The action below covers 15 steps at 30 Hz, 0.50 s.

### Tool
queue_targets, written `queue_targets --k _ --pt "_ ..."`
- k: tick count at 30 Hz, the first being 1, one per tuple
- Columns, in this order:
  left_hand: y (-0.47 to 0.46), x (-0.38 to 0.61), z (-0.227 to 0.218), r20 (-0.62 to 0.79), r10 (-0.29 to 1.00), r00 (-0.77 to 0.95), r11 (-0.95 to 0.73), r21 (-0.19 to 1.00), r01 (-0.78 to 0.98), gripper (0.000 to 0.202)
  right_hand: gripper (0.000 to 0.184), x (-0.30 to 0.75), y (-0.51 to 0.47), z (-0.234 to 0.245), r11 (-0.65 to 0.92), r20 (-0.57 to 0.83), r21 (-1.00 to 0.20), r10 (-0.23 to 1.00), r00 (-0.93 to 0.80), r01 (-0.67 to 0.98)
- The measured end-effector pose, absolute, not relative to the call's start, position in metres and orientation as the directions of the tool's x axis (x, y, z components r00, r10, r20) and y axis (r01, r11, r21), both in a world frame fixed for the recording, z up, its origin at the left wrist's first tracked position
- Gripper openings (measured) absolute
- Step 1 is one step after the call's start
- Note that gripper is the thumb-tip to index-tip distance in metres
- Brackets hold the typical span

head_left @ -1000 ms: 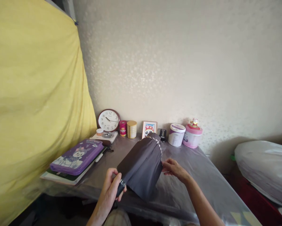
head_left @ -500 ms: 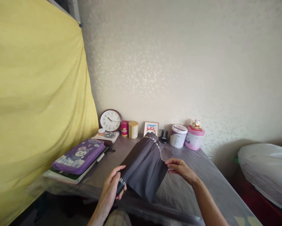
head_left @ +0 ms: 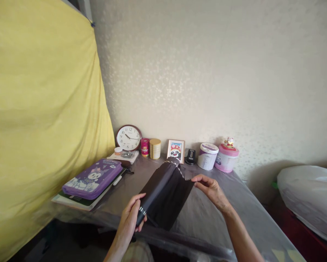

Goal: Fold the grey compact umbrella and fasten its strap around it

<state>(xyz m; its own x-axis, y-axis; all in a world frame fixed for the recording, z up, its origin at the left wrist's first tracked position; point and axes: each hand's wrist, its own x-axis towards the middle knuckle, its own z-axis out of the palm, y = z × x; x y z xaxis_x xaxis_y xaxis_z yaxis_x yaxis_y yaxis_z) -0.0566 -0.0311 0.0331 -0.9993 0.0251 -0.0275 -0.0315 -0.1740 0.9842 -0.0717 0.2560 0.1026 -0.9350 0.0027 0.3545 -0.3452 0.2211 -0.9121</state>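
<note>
A folded dark umbrella (head_left: 164, 193) slants over the table, its far end near the picture frame and its handle toward me. My left hand (head_left: 130, 217) is closed around the black handle (head_left: 141, 215), just below its silvery band. With thumb and fingertips, my right hand (head_left: 206, 185) pinches the loose canopy edge at the right and holds that flap out to the side. A black-and-white trim (head_left: 181, 171) runs along the far edge of the fabric up to the pinching fingers. The canopy hangs in a dark panel between both hands.
The grey-covered table (head_left: 223, 207) carries a purple case (head_left: 94, 178) on books at left. Along the wall stand a clock (head_left: 128, 137), a red tin (head_left: 145, 147), a yellow canister (head_left: 155, 149), a picture frame (head_left: 176, 150), a white tub (head_left: 207, 156) and a pink tub (head_left: 226, 158).
My right hand has risen slightly with the canopy edge. The flap looks smoother, and its lower corner has drawn up a little. My left hand keeps its grip on the handle.
</note>
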Motion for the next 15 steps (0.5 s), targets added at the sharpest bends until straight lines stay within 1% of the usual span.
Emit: queue_targets --k 6,8,12,15 --pt "-0.022 -0.053 0.021 -0.083 0.087 -0.993 -0.163 0.982 -0.096 0.059 0.014 -0.069 0.24 0.117 0.199 0.548 -0.825 0.059 -0.834 -0.528" --pt "-0.018 -0.05 0.021 -0.079 0.104 -0.991 -0.155 0.983 -0.095 0.059 0.015 -0.069 0.234 0.121 0.172 0.554 -0.825 0.066 -0.83 -0.538" --pt "-0.007 -0.043 0.02 -0.083 0.13 -0.988 -0.147 0.984 -0.102 0.058 0.02 -0.074 0.223 0.122 0.15 0.516 -0.853 0.094 -0.851 -0.501" --pt "-0.001 -0.038 0.012 -0.075 0.171 -0.983 -0.127 0.987 -0.097 0.057 0.021 -0.082 0.218 0.118 0.156 0.539 -0.84 0.129 -0.832 -0.52"
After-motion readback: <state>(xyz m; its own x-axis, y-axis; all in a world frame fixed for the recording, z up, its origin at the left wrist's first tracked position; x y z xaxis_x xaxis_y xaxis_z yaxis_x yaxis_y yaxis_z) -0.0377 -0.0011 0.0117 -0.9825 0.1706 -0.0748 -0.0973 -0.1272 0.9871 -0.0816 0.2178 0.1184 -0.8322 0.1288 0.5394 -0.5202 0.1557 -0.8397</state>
